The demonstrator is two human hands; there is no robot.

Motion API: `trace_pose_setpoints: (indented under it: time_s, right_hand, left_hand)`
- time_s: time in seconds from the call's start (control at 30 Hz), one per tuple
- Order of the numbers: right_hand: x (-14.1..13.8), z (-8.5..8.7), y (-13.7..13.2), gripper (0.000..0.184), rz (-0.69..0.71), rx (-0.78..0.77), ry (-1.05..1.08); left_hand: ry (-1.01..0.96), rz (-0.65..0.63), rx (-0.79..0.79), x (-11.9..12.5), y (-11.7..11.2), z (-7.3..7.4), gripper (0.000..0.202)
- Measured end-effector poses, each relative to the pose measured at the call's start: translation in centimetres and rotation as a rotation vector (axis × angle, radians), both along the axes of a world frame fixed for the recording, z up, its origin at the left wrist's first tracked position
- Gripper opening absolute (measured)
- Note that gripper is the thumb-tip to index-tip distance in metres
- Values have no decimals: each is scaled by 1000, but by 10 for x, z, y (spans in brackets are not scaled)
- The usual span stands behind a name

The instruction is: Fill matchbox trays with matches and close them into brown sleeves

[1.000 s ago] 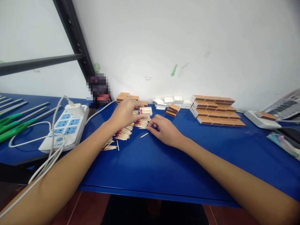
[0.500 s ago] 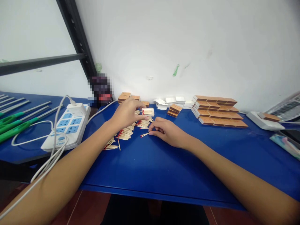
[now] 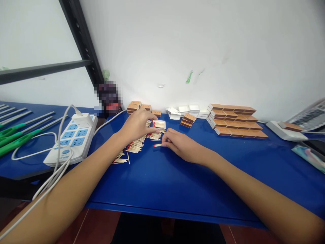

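My left hand [image 3: 139,124] reaches over the loose matches, its thumb and fingers closed around the left end of a small white matchbox tray [image 3: 163,127]. Several matches with red heads lie inside that tray. My right hand [image 3: 179,144] pinches a few matches [image 3: 157,145] between thumb and fingertips, red heads pointing left, just above the blue table. How many it holds I cannot make out. Between and below my hands spreads a heap of loose matches [image 3: 135,145], partly hidden by my left hand and forearm.
Brown matchboxes [image 3: 238,122] stand stacked at the right. White trays [image 3: 189,109] and brown boxes [image 3: 188,120] sit near the wall, with more matchboxes [image 3: 134,106] behind my left hand. At the left are a power strip [image 3: 73,139], cables and green-handled rods [image 3: 20,135].
The tray at my left hand has come slightly lower and tilted towards me. In my right hand the matches have drawn together into a tighter bunch.
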State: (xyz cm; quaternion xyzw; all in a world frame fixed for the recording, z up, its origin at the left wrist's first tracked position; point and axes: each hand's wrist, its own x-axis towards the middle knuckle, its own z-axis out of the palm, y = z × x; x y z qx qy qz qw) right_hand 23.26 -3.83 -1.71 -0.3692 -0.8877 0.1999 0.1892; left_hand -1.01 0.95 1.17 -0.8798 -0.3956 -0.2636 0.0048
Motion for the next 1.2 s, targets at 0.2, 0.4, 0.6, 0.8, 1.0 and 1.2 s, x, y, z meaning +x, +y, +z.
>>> trace_pose_setpoints:
  time_s: [0.2, 0.4, 0.6, 0.8, 1.0, 1.2]
  right_hand:
    - [7, 0, 13, 11, -220, 197, 138]
    - [7, -3, 13, 8, -268, 266, 88]
    - [7, 0, 11, 8, -259, 316, 186]
    - [-2, -1, 5, 12, -286, 366, 254]
    - [-13, -18, 6, 9, -210, 163, 48]
    - [-13, -15, 7, 8, -212, 75, -66]
  left_hand:
    - [7, -26, -18, 6, -4, -2, 38]
    - [23, -99, -51, 12, -9, -2, 44]
    - [13, -80, -59, 11, -9, 0, 42]
    - [-46, 46, -31, 6, -5, 2, 40]
    - [-10, 90, 9, 2, -2, 2, 35]
    - [13, 114, 21, 2, -1, 0, 34]
